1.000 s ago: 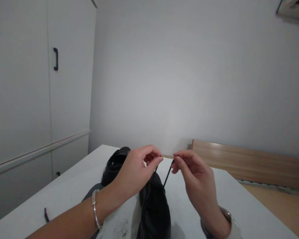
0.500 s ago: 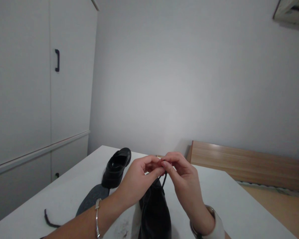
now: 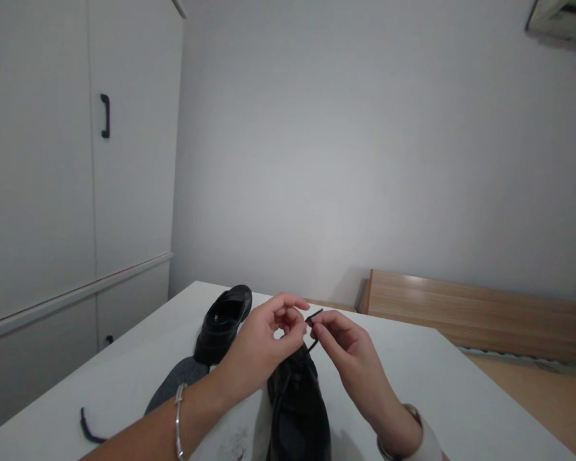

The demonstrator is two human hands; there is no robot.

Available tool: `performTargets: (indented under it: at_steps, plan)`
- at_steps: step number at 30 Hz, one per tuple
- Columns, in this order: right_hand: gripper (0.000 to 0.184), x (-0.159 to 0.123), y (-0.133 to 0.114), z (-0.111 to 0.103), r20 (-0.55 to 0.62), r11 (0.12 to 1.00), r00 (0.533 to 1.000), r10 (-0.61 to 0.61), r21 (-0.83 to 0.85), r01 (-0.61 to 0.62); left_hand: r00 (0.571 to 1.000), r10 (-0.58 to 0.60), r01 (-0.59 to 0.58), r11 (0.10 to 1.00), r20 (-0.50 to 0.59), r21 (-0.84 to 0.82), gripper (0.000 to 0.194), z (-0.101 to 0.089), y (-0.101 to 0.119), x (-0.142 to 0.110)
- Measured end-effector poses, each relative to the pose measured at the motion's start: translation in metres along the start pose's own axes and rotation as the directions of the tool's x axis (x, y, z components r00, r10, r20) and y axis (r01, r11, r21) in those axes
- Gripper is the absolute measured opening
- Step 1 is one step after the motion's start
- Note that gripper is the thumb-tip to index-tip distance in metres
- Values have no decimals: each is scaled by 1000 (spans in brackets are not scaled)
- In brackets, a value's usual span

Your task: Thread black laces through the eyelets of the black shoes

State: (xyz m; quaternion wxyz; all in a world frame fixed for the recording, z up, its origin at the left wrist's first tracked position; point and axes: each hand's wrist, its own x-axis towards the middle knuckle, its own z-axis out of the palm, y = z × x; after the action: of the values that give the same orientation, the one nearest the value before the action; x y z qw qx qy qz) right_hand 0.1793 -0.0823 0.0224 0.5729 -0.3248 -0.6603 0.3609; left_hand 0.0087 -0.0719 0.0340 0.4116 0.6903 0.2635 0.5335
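A black leather shoe stands on the white table, toe towards me. Above it, the thumb and forefinger of my right hand pinch a black shoelace, whose short tip sticks up between the hands. My left hand is just to its left, forefinger raised and the other fingers curled against the thumb on the lace; its exact grip is partly hidden. A strand runs from the fingers down to the shoe's upper. Behind my left wrist is a second black shoe, its opening visible.
A dark grey insole-like piece lies partly under my left forearm. A loose dark lace end curves on the table at the left. A white cabinet stands at left; a wooden board is beyond the table at right.
My hands have moved slightly apart, the right one lower and to the right. My left forefinger has lifted, and the lace tip now shows between the hands.
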Motion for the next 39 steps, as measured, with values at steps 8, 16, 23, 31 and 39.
performTargets:
  at_steps: [8,16,23,31,39]
  plan:
    - [28,-17,28,-25,46,906,981,189,378,-192,960,-133,241,846,248,-476,31,-26,-35,-8]
    - [30,-21,41,-69,-33,913,971,238,350,-212,947,-214,290,889,238,-354,35,-56,-73,-24]
    - [26,-26,39,-64,112,962,956,269,-83,-261,939,-203,152,969,279,196,22,-53,-62,-32]
    - [12,-32,33,-45,299,827,946,126,-559,66,920,142,-298,860,366,416,17,-47,-66,-35]
    - [15,-35,35,-38,341,797,938,62,-582,159,896,205,-407,733,393,545,15,-42,-72,-39]
